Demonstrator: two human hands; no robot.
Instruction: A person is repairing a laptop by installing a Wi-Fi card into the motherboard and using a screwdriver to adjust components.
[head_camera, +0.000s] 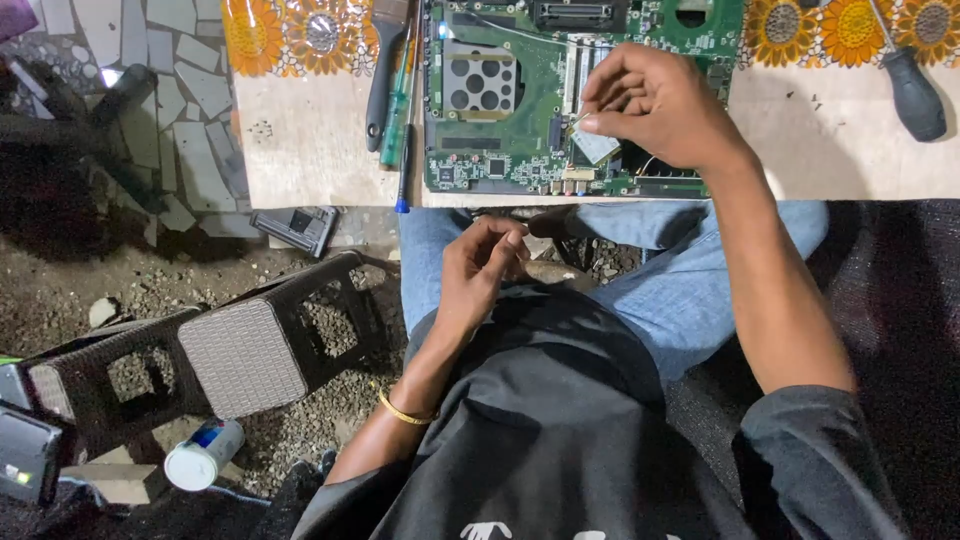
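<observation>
Now, over on the left, a dark plastic stool (240, 355) lies tipped on gravel beside a white can (203, 453). The left hand (482, 268) hovers over the lap, fingers curled narrow; what they pinch, I cannot tell. Across the table (300, 140), a brush (383, 70) and green screwdriver (398, 110) flank the green circuit board (500, 110), long axis running left-right, flat at the table's near edge. It looks light, stiff and fragile: best gripped by its edges. The right hand (655, 105) pinches something tiny over the board's right portion.
</observation>
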